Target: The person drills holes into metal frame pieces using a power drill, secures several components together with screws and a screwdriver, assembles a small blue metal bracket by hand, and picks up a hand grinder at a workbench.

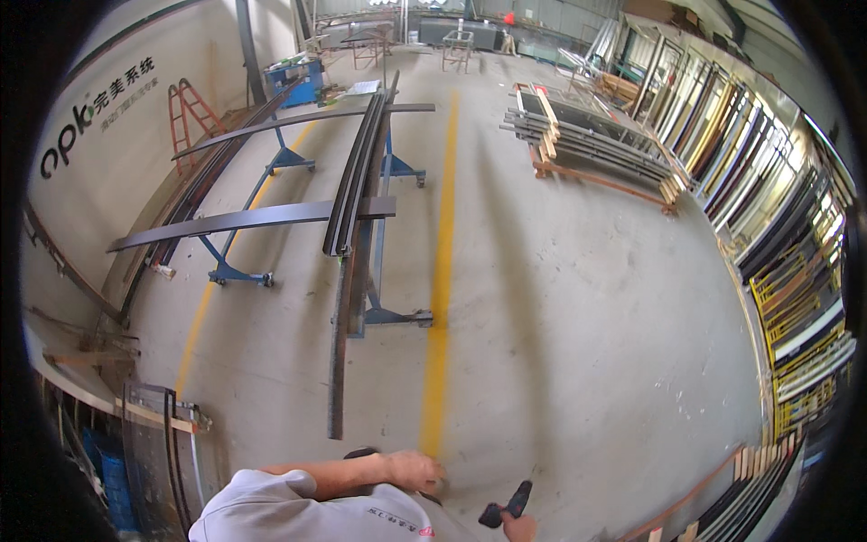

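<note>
At the bottom edge, right of centre, the right hand [519,528] is clamped on a black tool [517,496], its long part slanting toward the upper right. The left hand [414,471], lower centre, is blurred; its grip I cannot tell. Beyond, left of centre, long dark profiles [350,181] run up the frame, over a crosswise bar [262,218]. Grey bars [582,142] lie stacked upper right.

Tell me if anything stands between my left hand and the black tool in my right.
Nothing visible does. Between your left hand and the black tool in your right hand, only grey floor shows in the gap.
</note>
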